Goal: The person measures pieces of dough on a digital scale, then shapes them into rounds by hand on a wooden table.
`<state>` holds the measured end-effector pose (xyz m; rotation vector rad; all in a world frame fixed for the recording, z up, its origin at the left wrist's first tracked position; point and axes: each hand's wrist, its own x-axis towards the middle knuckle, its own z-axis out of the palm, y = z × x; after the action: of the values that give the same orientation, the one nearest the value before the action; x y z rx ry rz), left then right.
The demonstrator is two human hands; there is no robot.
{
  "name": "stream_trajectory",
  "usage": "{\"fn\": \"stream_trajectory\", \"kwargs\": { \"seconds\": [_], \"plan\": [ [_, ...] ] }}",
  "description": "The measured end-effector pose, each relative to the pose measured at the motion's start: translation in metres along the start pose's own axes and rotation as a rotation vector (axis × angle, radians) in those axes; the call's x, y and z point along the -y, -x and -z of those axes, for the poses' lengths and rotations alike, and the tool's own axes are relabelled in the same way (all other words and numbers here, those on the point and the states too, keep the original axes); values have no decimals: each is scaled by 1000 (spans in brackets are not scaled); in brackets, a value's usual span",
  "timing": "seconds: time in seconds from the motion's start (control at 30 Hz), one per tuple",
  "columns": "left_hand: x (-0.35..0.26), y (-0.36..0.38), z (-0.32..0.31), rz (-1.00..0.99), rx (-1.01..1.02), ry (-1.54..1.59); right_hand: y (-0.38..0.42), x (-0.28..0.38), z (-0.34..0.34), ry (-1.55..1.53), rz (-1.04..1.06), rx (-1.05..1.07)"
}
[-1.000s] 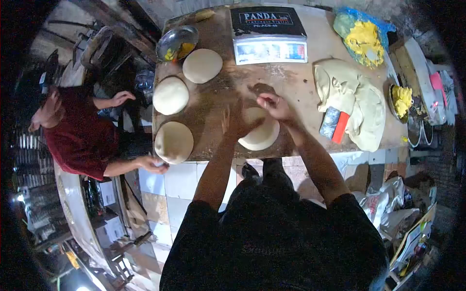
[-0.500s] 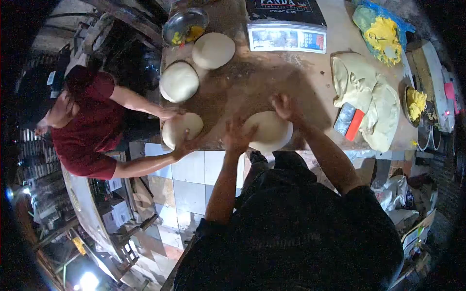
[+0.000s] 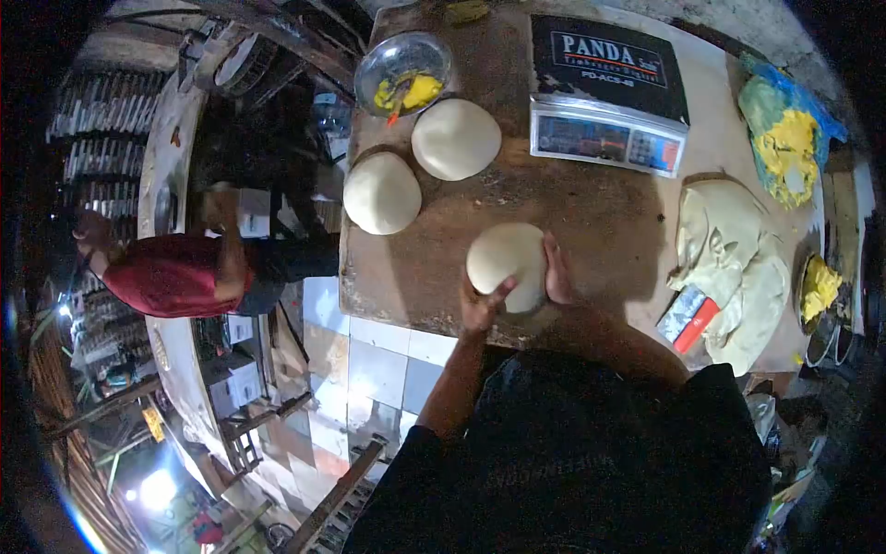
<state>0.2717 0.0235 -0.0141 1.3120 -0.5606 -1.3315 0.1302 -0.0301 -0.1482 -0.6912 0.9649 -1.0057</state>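
Observation:
A smooth, pale dough ball (image 3: 506,263) sits on the wooden table between my two hands. My left hand (image 3: 484,303) cups its near left side, thumb lying across the dough. Pressed along the right side is my right hand (image 3: 556,270), its fingers together and curved against the surface. Two more rounded dough balls, one (image 3: 382,193) at the table's left edge and another (image 3: 457,139) just behind it, rest apart from my hands. To the right lies a large, slack mass of dough (image 3: 729,268), with a red-handled scraper (image 3: 688,319) against its left side.
A digital scale (image 3: 607,97) stands at the back. A metal bowl (image 3: 403,74) holds something yellow. Yellow fat in a plastic bag (image 3: 786,148) and a bowl of more yellow fat (image 3: 820,288) line the right edge. A co-worker in a red shirt (image 3: 175,274) is at the left.
The co-worker has left the table edge and turned away; the dough ball under their hands is gone from there. My hands have closed in around my dough ball. The view has shifted.

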Motion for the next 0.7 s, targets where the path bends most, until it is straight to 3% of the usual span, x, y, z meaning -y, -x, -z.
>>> {"fn": "stream_trajectory", "kwargs": {
  "seconds": [0.03, 0.1, 0.13, 0.17, 0.2, 0.23, 0.27, 0.3, 0.33, 0.4, 0.43, 0.5, 0.57, 0.63, 0.7],
  "plan": [
    [-13, -10, 6, -72, 4, 3, -14, 8, -16, 7, -13, 0],
    [-34, -27, 15, -46, -50, 133, -29, 42, -65, 75, 277, 26],
    [-25, -47, 29, -88, -76, 16, -33, 54, -72, 86, 277, 18],
    [-13, -63, 48, -130, -97, -99, -36, 65, -79, 239, 50, 21],
    [5, -78, 74, -122, -82, -429, -45, 72, -83, 390, -168, 19],
    [8, -80, 85, -49, -207, -717, -60, 63, -61, 405, -146, 4],
    [-1, -79, 94, -127, -205, -982, -79, 42, -16, 23, -220, 328],
    [-11, -78, 104, -209, -228, -1248, -90, 47, -15, -152, -232, 493],
    [-29, -73, 118, -440, -127, -1481, -100, 53, -14, -323, -271, 658],
    [-22, -63, 168, -384, -149, -1283, -90, 92, -69, 980, 714, -425],
    [6, -62, 201, -459, -211, -1239, -109, 98, -90, 997, 730, -421],
    [44, -59, 234, -532, -274, -1183, -155, 106, -135, 890, 552, 44],
    [54, -64, 240, -482, -381, -1340, -188, 174, -239, 1285, 859, 366],
    [31, -68, 225, -505, -381, -1338, -242, 177, -287, 1517, 684, 379],
    [13, -76, 216, -534, -380, -1349, -291, 161, -290, 1675, 682, 452]
  ]
}}
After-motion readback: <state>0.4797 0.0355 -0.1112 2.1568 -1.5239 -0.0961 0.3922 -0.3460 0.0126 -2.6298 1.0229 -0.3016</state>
